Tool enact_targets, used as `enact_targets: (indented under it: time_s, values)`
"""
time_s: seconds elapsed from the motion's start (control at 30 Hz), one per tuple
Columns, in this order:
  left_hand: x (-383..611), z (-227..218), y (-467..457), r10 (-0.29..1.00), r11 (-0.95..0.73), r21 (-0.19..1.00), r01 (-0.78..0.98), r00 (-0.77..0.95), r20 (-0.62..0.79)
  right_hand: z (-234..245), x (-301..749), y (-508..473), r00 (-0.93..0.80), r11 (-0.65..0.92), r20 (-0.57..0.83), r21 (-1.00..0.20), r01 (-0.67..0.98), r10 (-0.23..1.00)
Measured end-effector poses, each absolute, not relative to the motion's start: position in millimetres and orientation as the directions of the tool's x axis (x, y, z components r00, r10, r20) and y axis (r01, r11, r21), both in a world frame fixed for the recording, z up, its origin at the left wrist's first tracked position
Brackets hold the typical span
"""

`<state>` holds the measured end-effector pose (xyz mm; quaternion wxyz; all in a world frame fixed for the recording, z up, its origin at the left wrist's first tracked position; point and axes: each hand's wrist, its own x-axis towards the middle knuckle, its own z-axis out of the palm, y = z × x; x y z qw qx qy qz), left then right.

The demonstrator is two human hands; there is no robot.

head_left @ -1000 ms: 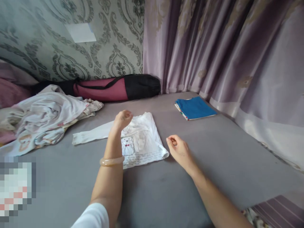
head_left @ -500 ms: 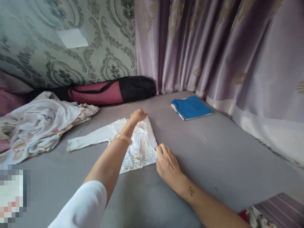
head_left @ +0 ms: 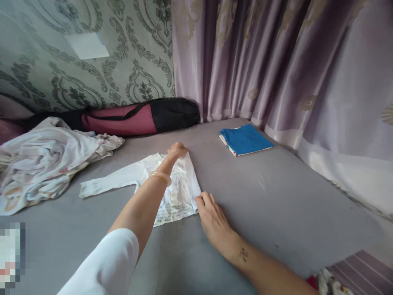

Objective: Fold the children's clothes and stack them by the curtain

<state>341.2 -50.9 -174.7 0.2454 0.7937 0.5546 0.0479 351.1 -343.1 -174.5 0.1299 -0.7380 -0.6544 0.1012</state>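
Observation:
A small white long-sleeved shirt (head_left: 178, 196) lies spread on the grey sheet, one sleeve stretched out to the left and the side at the right folded in. At its far right corner, near the shoulder, my left hand (head_left: 177, 150) is closed on the cloth; its forearm, with a pale bangle, crosses over the shirt and hides part of it. My right hand (head_left: 214, 216) pinches the shirt's right edge near the lower hem. The other sleeve cannot be made out.
A heap of crumpled cloths (head_left: 52, 151) lies to the left. Along the wall rests a long maroon and black bag (head_left: 138, 116). A folded blue cloth (head_left: 247, 139) sits at the back right, before the purple curtain (head_left: 245, 61). Striped fabric (head_left: 365, 270) shows at the lower right.
My right hand has drawn the shirt's right edge slightly inward, to the left. My left hand stays at the far corner. The whole view has shifted a little.

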Motion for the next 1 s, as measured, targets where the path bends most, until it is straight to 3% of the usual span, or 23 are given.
enact_targets:
  time_s: [0.37,0.57,0.67,0.87,1.0]
  values:
    - [347,-192,-55,0.963,-0.190,0.499,0.845,0.260,-0.073,-174,340,-343,0.079,-0.076,0.052,-0.049,0.996,0.996]
    - [352,-206,-70,0.963,-0.253,0.474,0.843,0.265,0.044,-182,336,-345,0.072,-0.075,0.084,0.034,0.997,0.994]
    - [351,-209,-74,0.944,-0.323,0.431,0.842,0.320,0.082,-176,342,-348,0.037,-0.037,-0.003,-0.040,0.999,0.999]
    - [343,-191,-64,0.926,-0.342,0.434,0.833,0.376,0.007,-156,372,-352,-0.062,0.038,-0.057,-0.352,0.935,0.996]
    - [318,-171,-97,0.886,-0.458,0.389,0.799,0.444,0.131,-149,394,-346,-0.039,0.006,-0.050,-0.547,0.837,0.998]
